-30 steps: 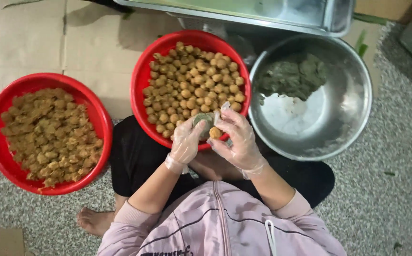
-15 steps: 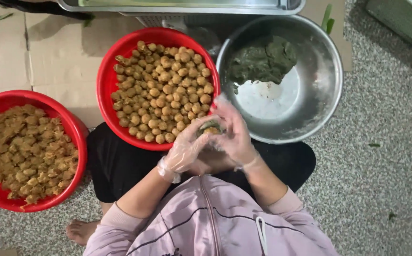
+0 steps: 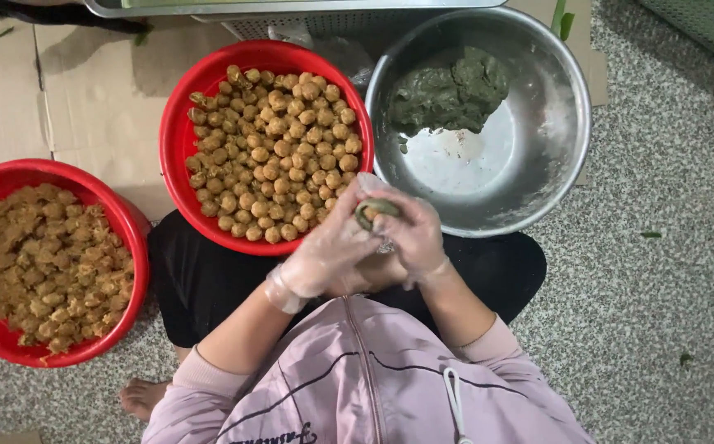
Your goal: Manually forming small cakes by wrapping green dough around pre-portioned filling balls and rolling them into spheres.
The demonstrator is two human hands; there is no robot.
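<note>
Far left basin: a red basin (image 3: 131, 247) sits on the floor at the person's left, heaped with rough brown lumps (image 3: 44, 263) of filling.
Middle basin: a second red basin (image 3: 177, 148) rests against the person's knees, over the edge of a sheet of cardboard (image 3: 102, 107); it is crowded with small tan balls (image 3: 270, 152), rolled and fairly even in size.
Left hand: the left hand (image 3: 332, 247), in a thin clear glove, is cupped just below the near rim of the middle basin.
Dough piece: a small green dough piece (image 3: 376, 210) is pinched between both hands, above the lap, between the middle basin and the metal bowl.
Right hand: the right hand (image 3: 410, 234), also gloved, presses against the left; both are closed together around the dough piece.
Metal bowl: a large steel bowl (image 3: 554, 140) stands on the floor to the right, holding a lump of green dough (image 3: 451, 90) against its far side, the rest of the bottom bare.
Progress: judging by the full basin of balls and the remaining dough, much wrapping seems left; no finished green pieces are in view.
</note>
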